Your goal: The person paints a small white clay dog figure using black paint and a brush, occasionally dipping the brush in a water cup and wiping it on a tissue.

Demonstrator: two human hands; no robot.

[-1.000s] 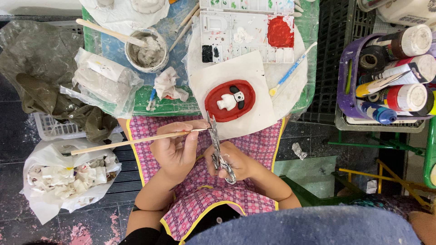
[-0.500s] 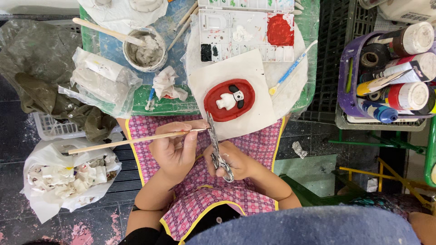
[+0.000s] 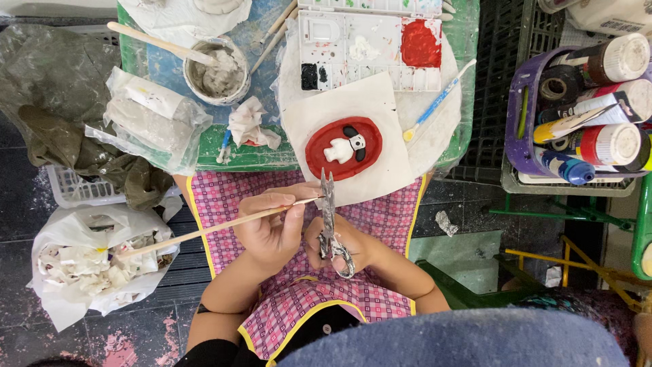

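My left hand [image 3: 272, 230] grips a long thin wooden stick [image 3: 197, 234] that runs out to the left over my pink checked apron [image 3: 224, 197]. In my right hand [image 3: 356, 248] is a pair of paste-smeared scissors [image 3: 328, 214], blades pointing up toward the table. The stick's tip meets the blades near their middle. Just beyond the blades, a red oval plaque [image 3: 326, 158] with a white figure and black parts lies on white paper [image 3: 380, 170].
On the green table [image 3: 244, 158] are a paint palette [image 3: 370, 41], a cup of white paste [image 3: 217, 68], a crumpled tissue [image 3: 251, 126] and a blue-handled brush [image 3: 438, 102]. Paint bottles fill a purple basket [image 3: 513, 115] at right. A white bag of scraps [image 3: 88, 272] sits at left.
Both hands stay almost in place, with the stick's tip still at the scissor blades. The scissors have shifted only slightly.
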